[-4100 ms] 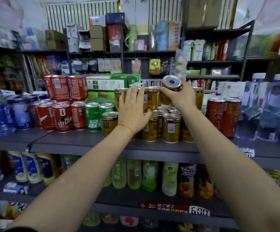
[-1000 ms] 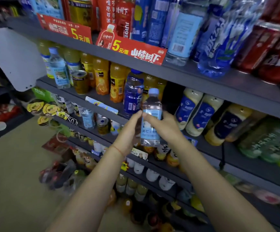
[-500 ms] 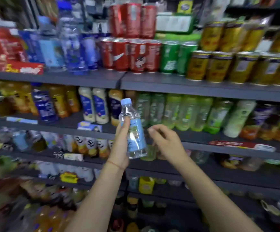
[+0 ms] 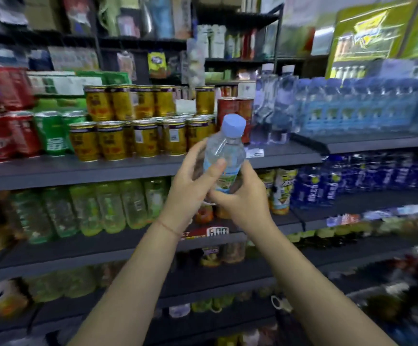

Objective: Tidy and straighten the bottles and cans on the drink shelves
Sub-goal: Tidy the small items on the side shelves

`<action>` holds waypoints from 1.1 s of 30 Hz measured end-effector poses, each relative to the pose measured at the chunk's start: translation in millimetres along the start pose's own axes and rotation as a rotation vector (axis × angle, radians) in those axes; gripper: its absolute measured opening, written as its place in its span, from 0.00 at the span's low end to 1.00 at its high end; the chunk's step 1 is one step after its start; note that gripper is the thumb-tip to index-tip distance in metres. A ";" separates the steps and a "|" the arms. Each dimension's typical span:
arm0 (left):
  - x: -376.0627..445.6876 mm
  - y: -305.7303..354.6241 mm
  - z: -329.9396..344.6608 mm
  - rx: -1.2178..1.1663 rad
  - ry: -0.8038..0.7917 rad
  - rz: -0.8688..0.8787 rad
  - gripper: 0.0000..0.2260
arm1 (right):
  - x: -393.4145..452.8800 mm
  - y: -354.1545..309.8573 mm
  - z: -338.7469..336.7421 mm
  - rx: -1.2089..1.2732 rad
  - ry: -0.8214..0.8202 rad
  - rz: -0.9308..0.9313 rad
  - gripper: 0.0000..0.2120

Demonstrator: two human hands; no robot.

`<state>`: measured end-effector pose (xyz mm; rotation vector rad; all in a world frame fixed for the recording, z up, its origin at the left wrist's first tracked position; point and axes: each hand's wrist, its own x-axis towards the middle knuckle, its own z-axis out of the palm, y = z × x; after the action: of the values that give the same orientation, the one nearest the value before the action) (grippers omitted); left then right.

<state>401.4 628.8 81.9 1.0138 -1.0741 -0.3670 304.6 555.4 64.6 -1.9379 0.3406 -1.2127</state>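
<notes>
Both hands on water bottle: left hand wraps side, right hand cups base. Bottle upright, cap up; water row up right, right hand nearer.

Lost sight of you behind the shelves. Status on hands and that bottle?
Left hand and right hand: both grip the water bottle. Bottle upright, capped, off the shelf, in front of the yellow cans. Nothing in the way.
</notes>
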 end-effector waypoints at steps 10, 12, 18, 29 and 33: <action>118.7 -77.4 167.7 -0.003 -0.013 -0.014 0.24 | 98.6 82.8 -179.4 -0.204 0.065 0.032 0.20; 141.2 -84.1 205.2 0.036 -0.047 0.007 0.22 | 120.2 98.2 -218.1 -0.245 0.093 0.036 0.23; 193.9 -114.6 297.8 0.206 -0.042 0.015 0.23 | 173.2 146.8 -307.4 -0.261 0.152 0.039 0.25; 273.9 -184.5 481.1 0.448 0.111 -0.052 0.21 | 239.3 253.9 -481.3 -0.538 -0.041 0.074 0.33; 290.5 -204.7 535.0 0.466 0.218 -0.087 0.23 | 249.8 275.5 -529.1 -0.650 -0.050 0.039 0.35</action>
<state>121.5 52.6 128.7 1.4815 -0.9372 -0.0690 32.5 -27.8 128.3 -2.4849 0.8215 -1.1073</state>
